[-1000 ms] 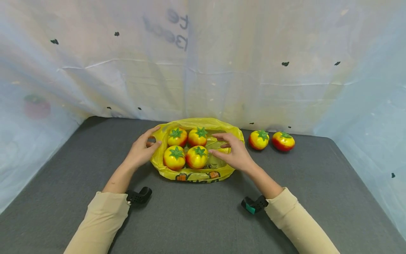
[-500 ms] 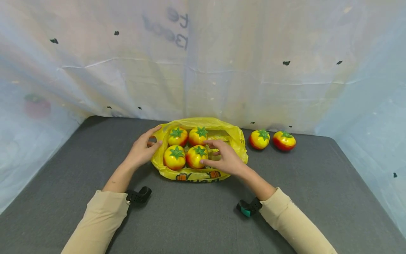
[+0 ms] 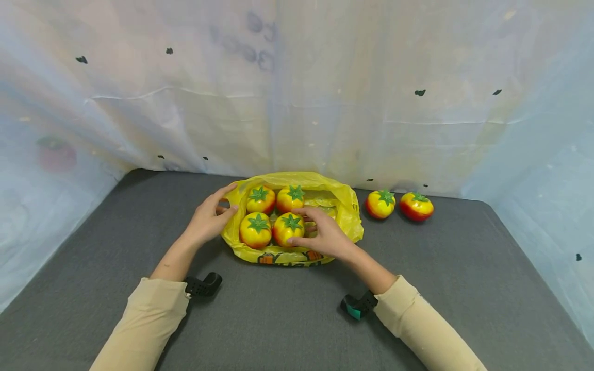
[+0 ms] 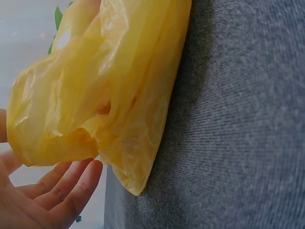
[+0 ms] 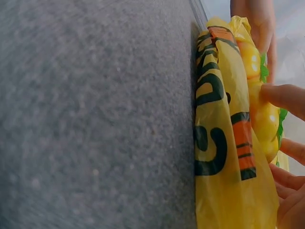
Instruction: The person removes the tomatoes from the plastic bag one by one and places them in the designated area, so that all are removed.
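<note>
A yellow plastic bag (image 3: 301, 179) lies with its mouth spread upward, and several yellow-red toy tomatoes with green leaf tops sit in its left and middle part. My right hand (image 3: 328, 235) reaches inside and grips the front right tomato (image 3: 284, 232), thumb on its near side and fingers on its far right side. In the right wrist view the thumb lies against this tomato (image 5: 263, 117). My left hand (image 3: 207, 220) is at the bag's left rim, thumb and index finger spread apart. In the left wrist view its straight fingers (image 4: 78, 188) touch the bag's outside.
Two more toy tomatoes, one (image 3: 380, 205) nearer the bag and another (image 3: 416, 207) farther right, stand by the back edge of the dark grey table (image 3: 278, 319). A pale curtain (image 3: 352, 103) hangs right behind the table.
My right hand has moved left inside the bag, from its right part onto the front right tomato. The bag's right rim has shifted slightly outward. My left hand stays put.
</note>
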The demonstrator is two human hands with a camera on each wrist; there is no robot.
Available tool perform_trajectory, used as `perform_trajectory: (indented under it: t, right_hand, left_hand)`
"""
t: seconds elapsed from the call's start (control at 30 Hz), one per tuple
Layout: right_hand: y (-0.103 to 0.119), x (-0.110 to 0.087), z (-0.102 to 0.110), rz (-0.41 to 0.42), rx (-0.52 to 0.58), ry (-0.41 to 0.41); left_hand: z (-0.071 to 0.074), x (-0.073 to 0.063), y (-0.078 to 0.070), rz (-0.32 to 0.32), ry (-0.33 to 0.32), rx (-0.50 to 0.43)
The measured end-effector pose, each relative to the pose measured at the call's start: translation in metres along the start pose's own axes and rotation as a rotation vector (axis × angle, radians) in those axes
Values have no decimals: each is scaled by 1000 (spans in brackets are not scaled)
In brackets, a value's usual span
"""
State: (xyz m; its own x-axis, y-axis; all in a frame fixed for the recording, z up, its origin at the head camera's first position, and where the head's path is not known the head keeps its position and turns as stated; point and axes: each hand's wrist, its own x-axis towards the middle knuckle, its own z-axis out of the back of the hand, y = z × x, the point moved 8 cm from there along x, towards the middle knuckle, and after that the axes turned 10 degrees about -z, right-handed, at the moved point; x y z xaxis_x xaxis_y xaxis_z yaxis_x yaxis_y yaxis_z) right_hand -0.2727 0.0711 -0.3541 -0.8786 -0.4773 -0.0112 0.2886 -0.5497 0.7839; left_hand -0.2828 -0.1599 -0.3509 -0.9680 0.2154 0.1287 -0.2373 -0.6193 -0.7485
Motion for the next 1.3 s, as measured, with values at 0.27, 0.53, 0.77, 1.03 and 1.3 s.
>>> perform_trajectory:
  t: [0.27,0.53,0.77,1.03,1.3]
  right_hand:
    - [1,-2,1,-16,4,-24]
    - [1,-9,15,-52,-11,-74]
    - [4,-15,26,-49,-24,-100]
    - [4,-25,41,-56,-17,-127]
    - [0,-37,58,-95,-45,-184]
  left_hand:
    - [1,-2,-5,-11,-2,4]
    - [1,0,-8,-25,6,13]
    - [2,0,-8,-19,4,19]
    - [3,2,-7,-18,10,26]
    - [2,3,-8,-27,12,37]
